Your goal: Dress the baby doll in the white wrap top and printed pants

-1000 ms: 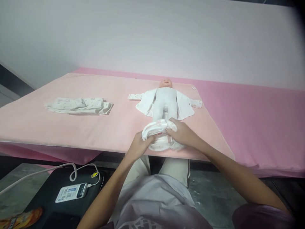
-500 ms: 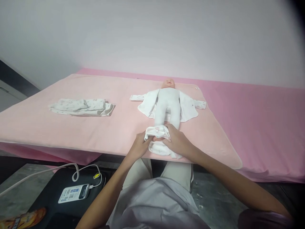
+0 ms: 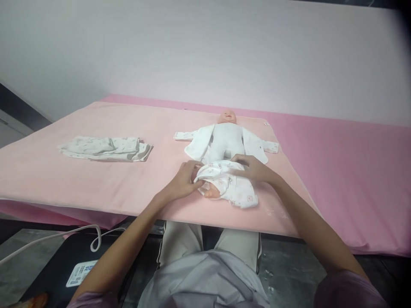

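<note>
A baby doll [image 3: 225, 136] lies on its back, head away from me and feet towards me. Under it, a white baby jacket [image 3: 199, 144] is spread open, sleeves out to both sides. Bunched over the doll's lower legs are white printed baby pants [image 3: 240, 188]; one bare foot [image 3: 212, 191] pokes out of an opening. At the left edge of that opening, my left hand [image 3: 182, 180] is closed on the fabric, thumb below. My right hand [image 3: 255, 168] pinches the pants' upper right side, its fingertips partly hidden by cloth.
Folded printed baby clothes [image 3: 105, 149] lie on the left of the light pink mat [image 3: 150, 122]. Darker pink cloth [image 3: 346, 171] covers the right side. Below left, a black seat [image 3: 48, 261] carries a phone-like white device [image 3: 78, 273] and a white cable [image 3: 94, 235].
The pants have moved up over the doll's legs and their loose part has swung right. A foot now shows in the opening. My hands have spread apart, the right moving up and right.
</note>
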A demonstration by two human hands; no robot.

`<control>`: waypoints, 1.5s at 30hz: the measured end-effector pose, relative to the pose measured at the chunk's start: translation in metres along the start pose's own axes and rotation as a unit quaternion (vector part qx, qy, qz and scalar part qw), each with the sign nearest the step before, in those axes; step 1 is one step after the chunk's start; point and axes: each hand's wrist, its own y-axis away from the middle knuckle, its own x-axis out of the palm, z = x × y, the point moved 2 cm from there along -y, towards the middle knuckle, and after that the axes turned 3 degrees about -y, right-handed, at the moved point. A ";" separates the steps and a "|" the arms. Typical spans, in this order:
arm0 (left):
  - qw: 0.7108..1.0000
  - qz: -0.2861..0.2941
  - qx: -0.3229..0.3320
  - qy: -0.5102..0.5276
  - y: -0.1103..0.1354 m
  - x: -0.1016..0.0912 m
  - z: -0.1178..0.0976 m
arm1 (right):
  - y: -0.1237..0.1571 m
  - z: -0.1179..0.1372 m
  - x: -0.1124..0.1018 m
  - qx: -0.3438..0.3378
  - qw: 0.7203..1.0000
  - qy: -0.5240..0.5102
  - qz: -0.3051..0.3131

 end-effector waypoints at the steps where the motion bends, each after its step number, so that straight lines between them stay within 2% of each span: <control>1: 1.000 0.008 0.026 -0.016 -0.006 -0.005 -0.004 | 0.000 -0.004 -0.002 0.002 0.999 -0.034 -0.006; 3: 0.995 0.054 0.078 -0.032 -0.023 -0.012 -0.018 | 0.001 -0.012 -0.004 0.017 0.996 -0.082 -0.013; 6: 0.981 0.150 0.118 -0.032 -0.063 -0.014 -0.041 | 0.003 -0.018 0.001 0.040 0.997 -0.061 -0.016; 10: 0.949 0.296 0.110 0.027 -0.119 -0.006 -0.058 | 0.008 -0.019 0.006 0.006 1.000 -0.001 -0.010; 13: 0.922 0.364 0.089 0.097 -0.138 0.004 -0.056 | 0.011 -0.023 0.008 -0.011 0.998 -0.069 -0.001; 16: 0.916 0.375 0.088 0.111 -0.138 0.009 -0.047 | 0.012 -0.030 0.011 0.022 0.982 -0.187 -0.005; 19: 0.907 0.400 0.072 0.110 -0.131 0.010 -0.039 | 0.011 -0.034 0.018 0.055 0.953 -0.297 -0.020; 22: 0.904 0.404 0.057 0.127 -0.128 0.009 -0.035 | 0.010 -0.034 0.024 0.081 0.928 -0.365 -0.017; 25: 0.902 0.387 0.060 0.183 -0.128 0.011 -0.032 | 0.009 -0.034 0.024 0.116 0.928 -0.354 -0.001; 27: 0.890 0.384 0.061 0.239 -0.129 0.013 -0.031 | 0.009 -0.034 0.022 0.138 0.930 -0.340 -0.001; 31: 0.866 0.386 0.050 0.314 -0.129 0.015 -0.028 | 0.009 -0.030 0.019 0.139 0.933 -0.329 0.039; 34: 0.870 0.385 0.048 0.303 -0.130 0.014 -0.028 | 0.010 -0.026 0.021 0.107 0.933 -0.340 0.052; 40: 0.854 0.470 0.092 0.205 -0.130 0.016 -0.025 | 0.008 -0.027 0.028 0.029 0.906 -0.421 -0.023; 42: 0.858 0.470 0.108 0.180 -0.130 0.018 -0.024 | 0.008 -0.028 0.027 0.022 0.921 -0.390 0.006; 45: 0.861 0.448 0.121 0.208 -0.131 0.018 -0.025 | 0.010 -0.027 0.024 0.023 0.947 -0.309 0.085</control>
